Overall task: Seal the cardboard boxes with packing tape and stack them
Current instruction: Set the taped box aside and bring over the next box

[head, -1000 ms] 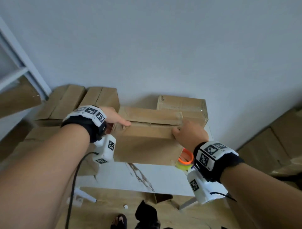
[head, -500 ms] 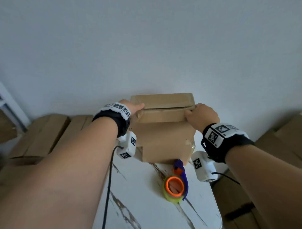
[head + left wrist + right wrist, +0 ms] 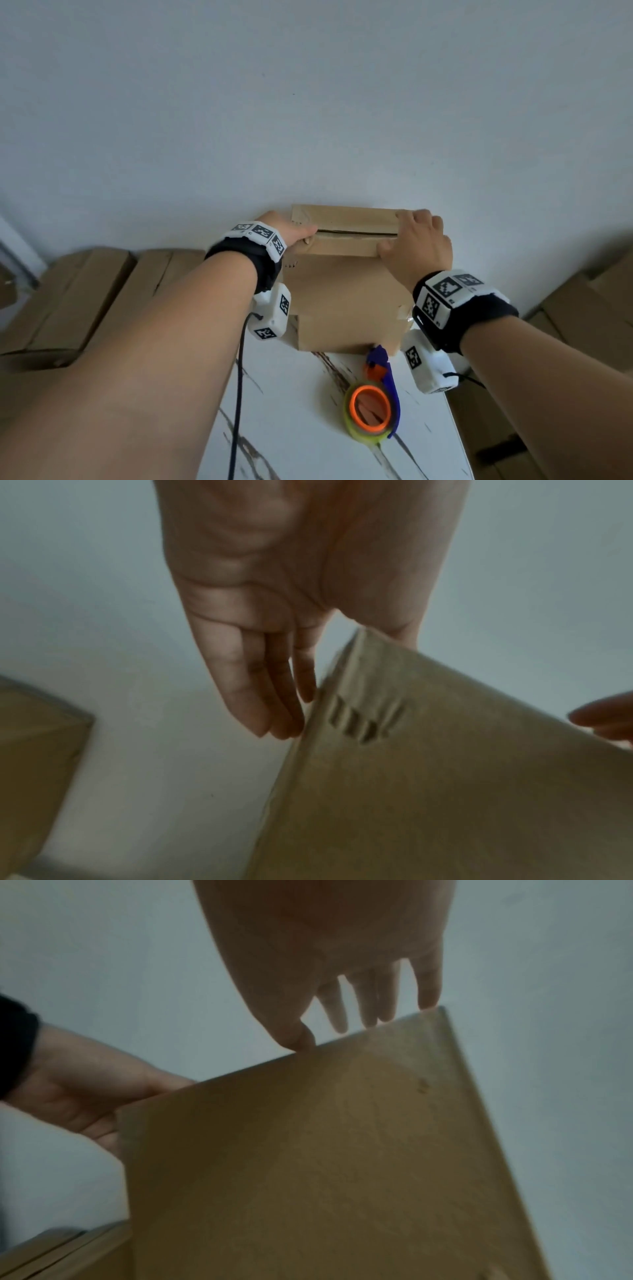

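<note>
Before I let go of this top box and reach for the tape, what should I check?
1. Top box resting on lower box: ok.
2. Boxes squarely aligned: cannot tell.
3. Flap seam taped: not ok, gap open.
4. Left hand and right hand steadying both ends: ok.
5. Tape dispenser on table, in front of the boxes: ok.

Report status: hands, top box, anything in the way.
Left hand and right hand hold top box, flaps untaped, on lower box. Tape dispenser lies on table, clear.
</note>
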Demonstrator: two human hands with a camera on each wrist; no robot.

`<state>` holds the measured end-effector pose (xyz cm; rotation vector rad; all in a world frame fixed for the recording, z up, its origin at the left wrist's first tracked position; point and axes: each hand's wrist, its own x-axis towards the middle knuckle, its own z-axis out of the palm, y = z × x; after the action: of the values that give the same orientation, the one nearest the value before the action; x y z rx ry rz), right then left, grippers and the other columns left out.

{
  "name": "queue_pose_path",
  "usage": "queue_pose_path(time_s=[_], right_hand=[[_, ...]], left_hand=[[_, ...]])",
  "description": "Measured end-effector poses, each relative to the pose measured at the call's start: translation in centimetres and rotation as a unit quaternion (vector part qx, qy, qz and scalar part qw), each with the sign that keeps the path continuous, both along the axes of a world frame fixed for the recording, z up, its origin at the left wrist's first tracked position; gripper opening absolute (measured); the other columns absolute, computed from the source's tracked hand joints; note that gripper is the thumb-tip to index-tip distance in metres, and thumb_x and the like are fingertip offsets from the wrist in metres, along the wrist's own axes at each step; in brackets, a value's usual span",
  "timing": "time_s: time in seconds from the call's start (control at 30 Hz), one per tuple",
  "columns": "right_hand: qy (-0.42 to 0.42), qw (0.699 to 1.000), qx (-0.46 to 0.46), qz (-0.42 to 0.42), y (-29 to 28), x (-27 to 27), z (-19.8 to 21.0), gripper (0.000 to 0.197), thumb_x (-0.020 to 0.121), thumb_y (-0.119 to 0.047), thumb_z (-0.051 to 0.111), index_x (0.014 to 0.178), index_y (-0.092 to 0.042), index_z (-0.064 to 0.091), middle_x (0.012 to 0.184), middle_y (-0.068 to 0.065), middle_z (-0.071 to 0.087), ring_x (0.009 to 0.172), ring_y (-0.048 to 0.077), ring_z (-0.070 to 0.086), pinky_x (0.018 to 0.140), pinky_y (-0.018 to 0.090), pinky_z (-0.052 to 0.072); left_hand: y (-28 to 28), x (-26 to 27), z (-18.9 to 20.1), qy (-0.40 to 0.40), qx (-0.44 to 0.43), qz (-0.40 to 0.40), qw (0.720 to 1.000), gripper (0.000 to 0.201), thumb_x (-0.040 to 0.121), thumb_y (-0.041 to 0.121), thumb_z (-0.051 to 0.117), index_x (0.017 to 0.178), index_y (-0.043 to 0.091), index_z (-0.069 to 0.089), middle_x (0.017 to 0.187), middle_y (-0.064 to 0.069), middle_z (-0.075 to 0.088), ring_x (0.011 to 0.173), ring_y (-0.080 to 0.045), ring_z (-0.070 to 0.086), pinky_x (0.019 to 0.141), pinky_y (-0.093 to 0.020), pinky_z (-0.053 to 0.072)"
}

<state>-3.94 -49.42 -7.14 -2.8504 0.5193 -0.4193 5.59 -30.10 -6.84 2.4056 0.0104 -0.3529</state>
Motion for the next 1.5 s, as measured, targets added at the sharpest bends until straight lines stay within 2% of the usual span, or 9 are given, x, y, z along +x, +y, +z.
queue_pose_path(time_s=[0.1,0.27,0.5,0.57,0.67,0.87,1.17,1.33,1.5], right_hand=[[-0.039,0.994,-0.037,0.093,2.6,0.6,1.1,0.038,0.091,-0.028,0.049,0.126,-0.015,0.057,0.128,0.005,0.050,0.119,0.024,0.043,0.092,0.036,0.040],[-0.068,0.966,0.025,0.248,9.4,1.2,1.3,0.028,0.091,-0.023,0.051,0.114,-0.014,0.065,0.111,0.004,0.060,0.103,0.021,0.054,0.079,0.034,0.048],[-0.034,0.932,-0.061,0.355,18.5,1.5,-2.0,0.017,0.081,-0.018,0.055,0.087,-0.011,0.069,0.083,0.005,0.064,0.081,0.029,0.060,0.069,0.031,0.037],[0.000,0.924,-0.058,0.378,21.0,2.1,-3.0,0.022,0.086,-0.021,0.051,0.096,-0.012,0.067,0.092,0.005,0.063,0.089,0.026,0.058,0.068,0.032,0.043],[0.085,0.933,0.006,0.350,23.9,3.3,-4.6,0.031,0.092,-0.029,0.048,0.117,-0.017,0.062,0.109,0.003,0.061,0.101,0.023,0.057,0.080,0.035,0.050],[0.205,0.925,0.007,0.320,27.3,5.1,-8.3,0.040,0.096,-0.040,0.046,0.125,-0.016,0.057,0.116,0.004,0.064,0.105,0.023,0.060,0.089,0.037,0.051],[0.280,0.926,0.067,0.246,26.7,5.6,-10.4,0.034,0.097,-0.041,0.048,0.111,-0.012,0.060,0.104,0.004,0.067,0.088,0.020,0.061,0.074,0.029,0.047],[0.322,0.931,0.049,0.162,25.1,5.8,-11.2,0.088,0.081,-0.071,0.051,0.142,-0.008,0.038,0.139,0.020,0.044,0.124,0.035,0.047,0.103,0.045,0.042],[0.348,0.922,-0.031,0.166,24.0,4.4,-12.0,0.130,0.054,-0.091,0.056,0.155,-0.027,0.004,0.162,0.017,0.001,0.148,0.037,0.006,0.115,0.059,0.018]], left_hand=[[1.9,-0.1,0.4,0.013,-0.040,0.017,0.999,0.055,0.079,0.068,0.053,0.085,0.013,0.058,0.086,-0.010,0.071,0.082,-0.026,0.070,0.084,-0.040,0.055],[8.7,-0.3,-0.8,-0.013,0.057,0.040,0.997,0.035,0.084,0.038,0.061,0.093,0.005,0.068,0.092,-0.011,0.072,0.085,-0.028,0.069,0.076,-0.035,0.055],[21.5,1.2,-8.5,0.081,0.143,0.107,0.981,0.036,0.063,0.032,0.054,0.066,-0.004,0.058,0.067,-0.027,0.058,0.065,-0.034,0.065,0.065,-0.032,0.050],[23.4,0.7,-8.8,0.085,0.147,0.113,0.979,0.030,0.064,0.031,0.054,0.055,0.003,0.054,0.060,-0.023,0.054,0.057,-0.034,0.059,0.062,-0.032,0.047],[25.2,-0.2,-8.6,0.071,0.157,0.129,0.977,0.021,0.077,0.029,0.060,0.067,0.012,0.053,0.067,-0.006,0.058,0.066,-0.024,0.057,0.069,-0.030,0.046],[26.9,0.6,-10.7,0.086,0.141,0.111,0.980,0.023,0.083,0.028,0.062,0.095,0.010,0.057,0.092,-0.006,0.065,0.086,-0.026,0.062,0.086,-0.037,0.052],[24.8,2.5,-10.4,0.104,0.128,0.052,0.985,0.042,0.088,0.016,0.056,0.128,0.007,0.046,0.118,-0.013,0.059,0.093,-0.030,0.064,0.084,-0.035,0.054],[22.6,1.9,-11.1,0.231,-0.039,0.038,0.972,0.011,0.090,0.005,0.053,0.095,-0.003,0.059,0.082,-0.012,0.067,0.070,-0.024,0.069,0.064,-0.029,0.059],[20.7,0.1,-10.4,0.314,-0.077,-0.011,0.946,0.027,0.095,0.009,0.051,0.118,-0.005,0.057,0.109,-0.019,0.067,0.098,-0.031,0.065,0.094,-0.043,0.051]])
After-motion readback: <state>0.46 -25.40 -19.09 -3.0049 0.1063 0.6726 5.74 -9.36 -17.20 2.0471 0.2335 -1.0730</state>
